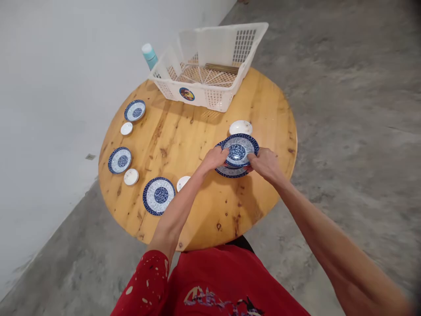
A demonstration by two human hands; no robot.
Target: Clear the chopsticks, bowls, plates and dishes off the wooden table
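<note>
A blue-and-white patterned plate (239,142) is gripped at its left rim by my left hand (215,158) and at its right rim by my right hand (265,162), thumbs on top. Directly beneath it, another blue-and-white plate (231,172) shows along its lower and left edge. Whether the two touch is hidden. Just beyond them sits a small white bowl (240,127). Under my left forearm, a second white bowl (182,182) is partly covered, beside a blue-and-white plate (159,196).
On the left of the round wooden table (174,145) are a plate (120,160) with a small bowl (131,177), and farther back a plate (134,110) with a bowl (126,128). A white plastic basket (210,94) holding thin sticks (222,68) and a blue bottle (150,57) stand at the back.
</note>
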